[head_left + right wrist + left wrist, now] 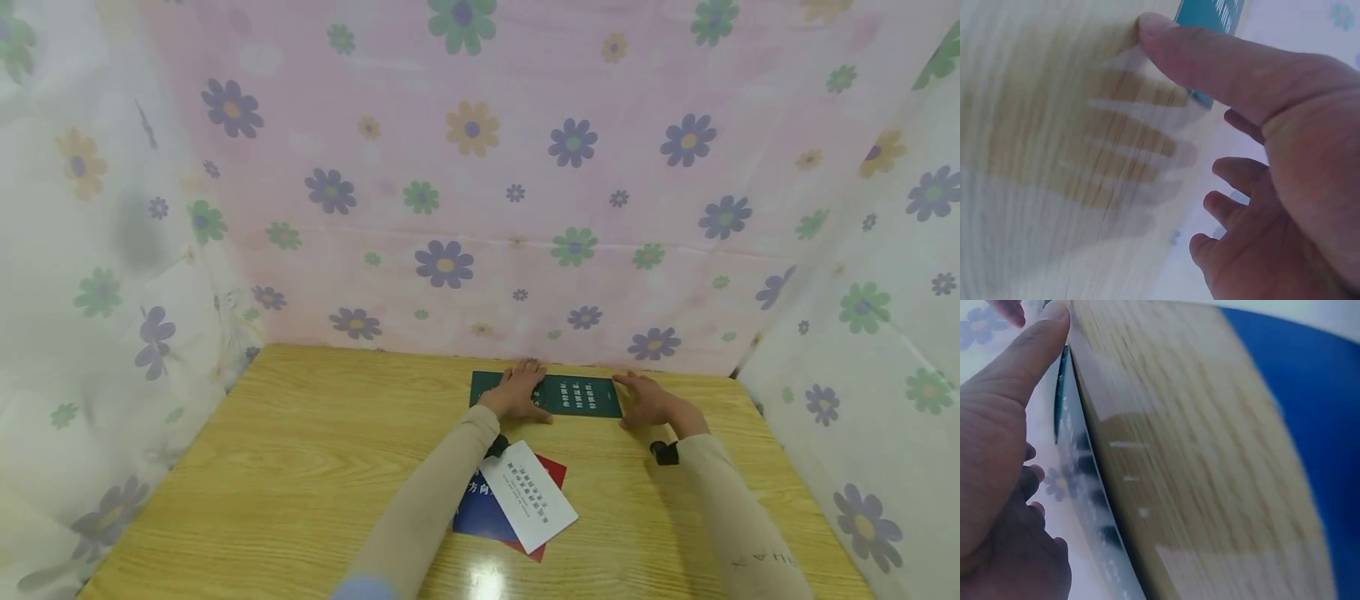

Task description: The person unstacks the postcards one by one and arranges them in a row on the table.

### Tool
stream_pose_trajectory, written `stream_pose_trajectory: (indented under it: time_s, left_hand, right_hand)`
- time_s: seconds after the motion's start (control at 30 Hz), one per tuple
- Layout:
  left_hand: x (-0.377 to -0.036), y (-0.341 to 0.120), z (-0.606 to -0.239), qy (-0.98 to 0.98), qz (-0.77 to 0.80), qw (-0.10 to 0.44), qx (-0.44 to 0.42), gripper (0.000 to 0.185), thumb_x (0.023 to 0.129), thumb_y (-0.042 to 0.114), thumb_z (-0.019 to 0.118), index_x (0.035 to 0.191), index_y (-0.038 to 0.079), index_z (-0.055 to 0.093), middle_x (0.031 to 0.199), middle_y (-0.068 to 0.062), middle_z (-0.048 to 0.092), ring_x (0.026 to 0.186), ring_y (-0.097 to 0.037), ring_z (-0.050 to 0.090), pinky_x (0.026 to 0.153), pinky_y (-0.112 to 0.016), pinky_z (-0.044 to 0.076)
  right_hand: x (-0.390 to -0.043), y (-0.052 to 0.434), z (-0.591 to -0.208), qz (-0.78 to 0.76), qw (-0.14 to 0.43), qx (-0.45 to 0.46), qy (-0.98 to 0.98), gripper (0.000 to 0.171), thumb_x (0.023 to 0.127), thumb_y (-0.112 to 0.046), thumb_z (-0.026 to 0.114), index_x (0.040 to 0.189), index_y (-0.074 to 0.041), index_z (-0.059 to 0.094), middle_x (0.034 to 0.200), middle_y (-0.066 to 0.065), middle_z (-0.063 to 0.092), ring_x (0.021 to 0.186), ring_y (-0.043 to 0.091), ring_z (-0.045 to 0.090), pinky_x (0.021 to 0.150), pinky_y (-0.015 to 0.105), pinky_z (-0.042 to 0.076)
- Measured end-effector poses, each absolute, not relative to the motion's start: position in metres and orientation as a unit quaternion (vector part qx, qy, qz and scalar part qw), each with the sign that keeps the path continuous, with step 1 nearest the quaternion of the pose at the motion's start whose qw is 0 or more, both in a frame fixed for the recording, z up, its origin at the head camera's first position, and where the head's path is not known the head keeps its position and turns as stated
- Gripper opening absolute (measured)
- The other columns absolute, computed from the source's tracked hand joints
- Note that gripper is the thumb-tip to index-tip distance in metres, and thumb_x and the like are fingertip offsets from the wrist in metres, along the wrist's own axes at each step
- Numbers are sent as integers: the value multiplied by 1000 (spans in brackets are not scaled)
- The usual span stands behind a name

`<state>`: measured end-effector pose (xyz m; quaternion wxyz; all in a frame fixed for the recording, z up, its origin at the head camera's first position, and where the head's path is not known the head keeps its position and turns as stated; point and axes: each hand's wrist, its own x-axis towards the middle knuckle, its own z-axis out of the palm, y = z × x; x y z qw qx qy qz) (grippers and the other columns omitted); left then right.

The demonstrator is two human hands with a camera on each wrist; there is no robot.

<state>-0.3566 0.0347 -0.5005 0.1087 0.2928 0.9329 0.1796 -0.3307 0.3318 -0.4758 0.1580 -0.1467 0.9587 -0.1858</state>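
A dark green card (577, 395) with white print lies flat at the far edge of the wooden table (300, 467). My left hand (516, 390) rests on its left part with fingers spread over the card. My right hand (643, 398) touches its right end, fingers straight. In the left wrist view my thumb (1025, 359) lies along the card's dark edge (1060, 412). In the right wrist view my thumb (1210, 56) touches the table beside the card's corner (1210, 12).
Nearer me, under my left forearm, a white printed card (528, 493) lies on a blue card (476, 510) and a red card (551, 472). Flowered plastic sheeting (465, 192) walls the table at the back and both sides.
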Motion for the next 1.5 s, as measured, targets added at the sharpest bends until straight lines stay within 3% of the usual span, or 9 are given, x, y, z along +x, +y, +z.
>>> stream_pose_trajectory:
  time_s: [0.3,0.7,1.07,1.27,1.37,1.5]
  left_hand:
    - [-329,10,-496,922,194,99,321,94,93,51,70,164,12,21,172,-7,13,159,-31,0,129,-51,7]
    - [-286,-12,-500,918,154,96,353,85,95,51,67,161,12,30,170,-7,19,158,-33,6,127,-55,12]
    - [-241,-41,-499,920,149,100,349,77,93,49,71,156,15,42,169,-8,25,158,-33,11,127,-56,15]
    - [-223,-53,-504,925,131,106,340,75,93,53,69,155,18,46,167,-9,28,158,-34,11,127,-55,16]
    - [-215,-57,-505,927,128,104,336,75,92,54,69,154,18,47,167,-9,29,158,-34,11,127,-55,15]
    - [-207,-60,-504,929,122,101,334,74,91,54,70,152,16,50,168,-9,28,158,-34,11,127,-55,15]
  right_hand:
    - [-298,300,-481,-179,89,-190,961,78,90,-21,77,149,12,38,155,45,22,141,65,21,111,78,22]
    - [-219,245,-500,-186,75,-158,967,77,88,-31,79,147,6,45,159,37,26,146,58,23,115,77,19]
    - [-166,212,-508,-230,126,-151,953,95,85,-47,79,152,7,39,163,30,24,151,53,17,118,74,16]
    - [-150,200,-511,-221,119,-135,959,111,74,-57,85,152,7,39,164,28,23,152,50,16,118,76,8]
    - [-145,195,-509,-213,107,-137,962,115,69,-56,88,152,8,39,163,29,25,152,51,16,118,75,7]
    - [-143,192,-504,-214,101,-135,962,108,70,-47,91,150,8,42,162,29,28,151,52,18,118,75,9]
